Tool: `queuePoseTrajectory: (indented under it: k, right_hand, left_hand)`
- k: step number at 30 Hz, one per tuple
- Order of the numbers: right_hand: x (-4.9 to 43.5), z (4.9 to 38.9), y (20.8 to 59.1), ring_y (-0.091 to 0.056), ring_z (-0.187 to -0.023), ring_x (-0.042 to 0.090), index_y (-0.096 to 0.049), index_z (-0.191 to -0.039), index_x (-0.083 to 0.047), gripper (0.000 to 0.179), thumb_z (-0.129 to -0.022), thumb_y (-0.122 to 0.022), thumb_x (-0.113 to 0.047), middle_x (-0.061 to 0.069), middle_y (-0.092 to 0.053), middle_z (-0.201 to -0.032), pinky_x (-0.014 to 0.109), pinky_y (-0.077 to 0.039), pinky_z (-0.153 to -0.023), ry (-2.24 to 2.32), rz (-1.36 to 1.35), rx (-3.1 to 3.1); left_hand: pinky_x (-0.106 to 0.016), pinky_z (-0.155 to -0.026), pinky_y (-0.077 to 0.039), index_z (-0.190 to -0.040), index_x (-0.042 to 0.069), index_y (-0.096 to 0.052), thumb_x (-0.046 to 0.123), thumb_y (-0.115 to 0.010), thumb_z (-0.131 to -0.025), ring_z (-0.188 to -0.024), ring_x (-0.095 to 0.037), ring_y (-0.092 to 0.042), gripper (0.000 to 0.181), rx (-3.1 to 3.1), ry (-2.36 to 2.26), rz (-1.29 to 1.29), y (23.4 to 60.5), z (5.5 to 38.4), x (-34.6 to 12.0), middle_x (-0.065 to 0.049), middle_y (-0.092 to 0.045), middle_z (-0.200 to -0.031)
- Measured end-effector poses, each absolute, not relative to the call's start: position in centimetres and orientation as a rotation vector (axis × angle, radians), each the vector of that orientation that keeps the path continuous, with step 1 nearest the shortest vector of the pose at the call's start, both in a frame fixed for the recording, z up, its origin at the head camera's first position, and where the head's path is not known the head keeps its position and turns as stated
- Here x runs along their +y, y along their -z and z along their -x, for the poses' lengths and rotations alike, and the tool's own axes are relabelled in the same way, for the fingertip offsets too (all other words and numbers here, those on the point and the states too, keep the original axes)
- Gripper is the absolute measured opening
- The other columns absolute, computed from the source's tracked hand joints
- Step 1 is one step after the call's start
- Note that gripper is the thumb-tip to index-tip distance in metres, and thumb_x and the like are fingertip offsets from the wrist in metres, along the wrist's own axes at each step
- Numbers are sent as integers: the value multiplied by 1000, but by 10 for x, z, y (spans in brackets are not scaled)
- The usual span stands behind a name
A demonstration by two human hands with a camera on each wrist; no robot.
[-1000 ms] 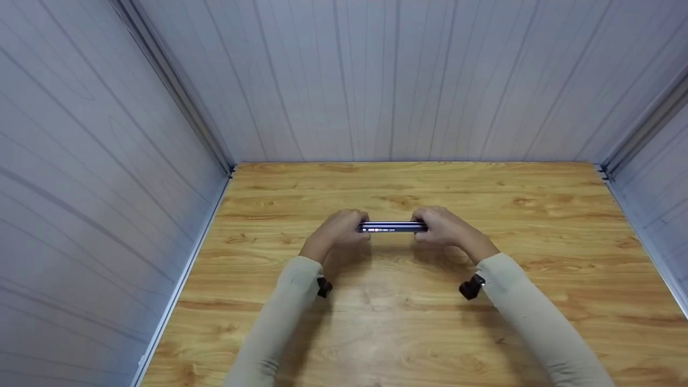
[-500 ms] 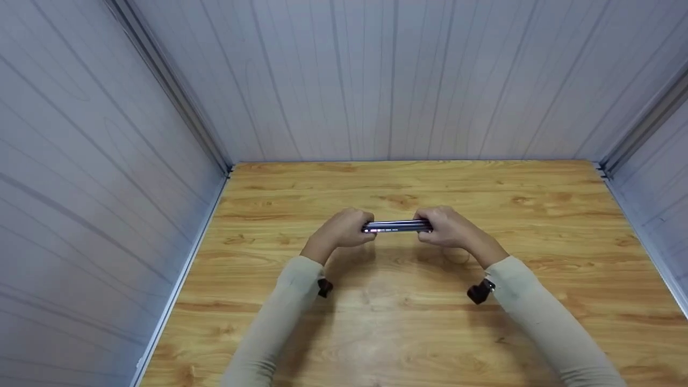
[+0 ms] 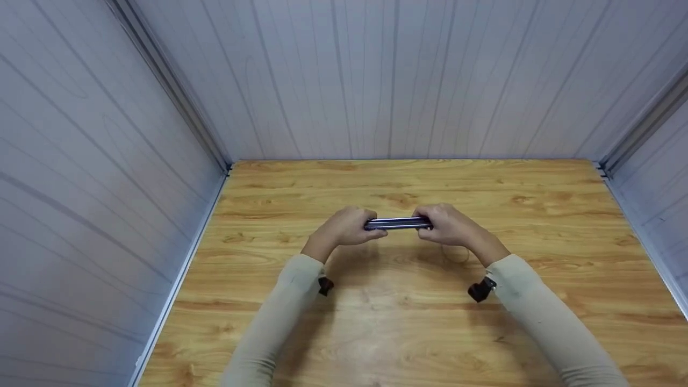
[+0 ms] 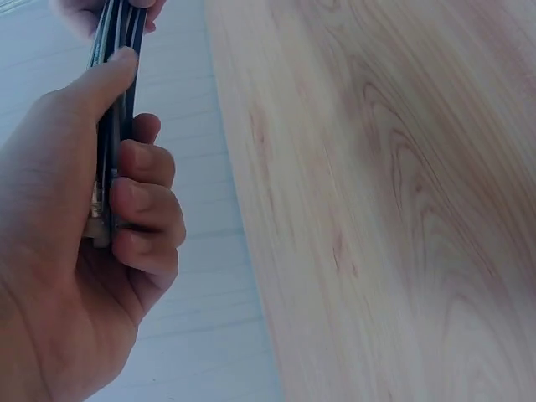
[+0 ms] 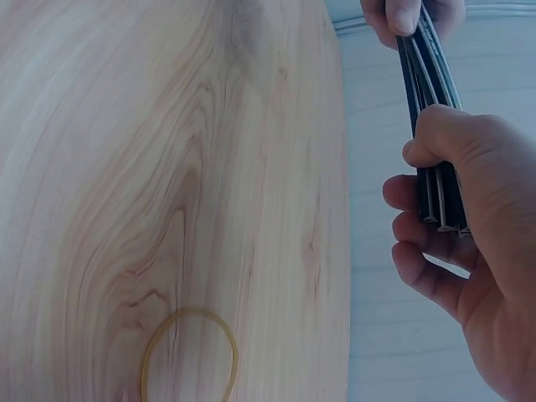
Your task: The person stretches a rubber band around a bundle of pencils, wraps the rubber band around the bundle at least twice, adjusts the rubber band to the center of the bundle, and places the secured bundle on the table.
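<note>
Above the wooden table (image 3: 376, 333), the left hand (image 3: 348, 227) and right hand (image 3: 445, 226) gripped opposite ends of a dark bundle of strips (image 3: 398, 223), fingers curled round, thumbs against it. Bright edge marks had just vanished from the head view, suggesting the bundle was being turned. A yellow loop (image 5: 193, 311) lay on the table; no writing was legible.

A yellow-brown, wood-grained tabletop (image 3: 376, 333) is bordered at its far edge by a pale grey, dark-streaked panel wall (image 3: 365, 80) and flanked by a similar left wall (image 3: 97, 188) and right wall (image 3: 664, 199); light is reflected off the tabletop.
</note>
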State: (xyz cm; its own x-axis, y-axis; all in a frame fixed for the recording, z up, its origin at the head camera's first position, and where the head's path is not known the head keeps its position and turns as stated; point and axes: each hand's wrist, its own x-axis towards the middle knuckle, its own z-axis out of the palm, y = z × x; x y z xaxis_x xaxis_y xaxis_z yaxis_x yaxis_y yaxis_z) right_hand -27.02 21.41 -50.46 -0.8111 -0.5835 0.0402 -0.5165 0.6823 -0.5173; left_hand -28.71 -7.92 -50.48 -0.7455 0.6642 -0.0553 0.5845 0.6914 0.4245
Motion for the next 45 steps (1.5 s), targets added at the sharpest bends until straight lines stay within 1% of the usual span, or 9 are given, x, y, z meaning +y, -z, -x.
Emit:
queuePoseTrajectory:
  k: [11, 20, 26, 28, 30, 33, 35, 40, 45]
  right_hand:
    - [213, 270, 502, -57, -75, 13, -74, -109, -5, 7, -103, -75, -7, 8, -75, -91, 29, -47, -70, 809, 938, 2756]
    - [225, 264, 501, -77, -108, 35, -66, -151, -2, 59, -102, -87, -26, 23, -78, -131, 52, -63, -89, 887, 862, 2810]
    - [234, 259, 506, -75, -123, 45, -62, -155, 0, 59, -104, -84, -22, 24, -77, -132, 62, -62, -104, 1241, 729, 2778]
    - [234, 257, 507, -72, -130, 47, -60, -157, 0, 57, -107, -79, -18, 26, -75, -137, 56, -62, -108, 1391, 658, 2733]
    - [231, 253, 507, -67, -139, 48, -56, -160, 3, 54, -111, -72, -13, 29, -70, -146, 40, -62, -112, 1566, 582, 2662]
    - [223, 245, 509, -53, -154, 52, -44, -167, 10, 55, -116, -57, -6, 35, -56, -163, 17, -54, -113, 1846, 484, 2504]
    - [217, 238, 510, -42, -162, 54, -34, -170, 13, 56, -118, -48, -5, 36, -44, -172, 8, -48, -113, 2002, 451, 2377]
    - [203, 221, 514, -19, -174, 51, -16, -173, 14, 64, -119, -42, -8, 32, -18, -185, 6, -40, -120, 2141, 409, 2159]
    - [195, 212, 516, -5, -176, 49, -10, -173, 16, 67, -118, -40, -7, 34, -7, -185, 16, -32, -131, 2167, 402, 2079]
  left_hand:
    - [-27, -62, -37, -100, 6, -71, 56, -66, -112, -65, -11, -46, 52, 2713, -569, -951, 505, 284, -82, 3, -54, -77]
    - [-29, -64, -36, -98, 9, -68, 56, -60, -115, -65, -11, -42, 51, 2724, -530, -933, 506, 288, -92, 4, -48, -75]
    - [-30, -65, -35, -94, 11, -64, 57, -61, -114, -65, -11, -40, 51, 2756, -524, -905, 502, 290, -102, 5, -45, -73]
    - [-30, -66, -36, -94, 11, -64, 58, -60, -114, -66, -11, -41, 51, 2762, -521, -901, 500, 291, -104, 5, -46, -73]
    - [-30, -67, -36, -95, 11, -64, 58, -60, -114, -67, -11, -41, 51, 2768, -509, -905, 499, 292, -105, 5, -45, -74]
    - [-31, -68, -36, -94, 11, -62, 58, -59, -115, -67, -11, -40, 51, 2772, -494, -908, 497, 292, -107, 5, -44, -74]
    - [-31, -67, -36, -92, 13, -61, 57, -60, -114, -66, -11, -40, 50, 2776, -494, -908, 496, 293, -107, 6, -43, -73]
    - [-29, -65, -34, -87, 15, -56, 55, -62, -114, -64, -10, -37, 49, 2779, -518, -921, 493, 293, -107, 6, -42, -71]
    - [-30, -66, -34, -87, 15, -56, 55, -61, -114, -64, -10, -36, 49, 2782, -509, -930, 492, 293, -106, 7, -41, -71]
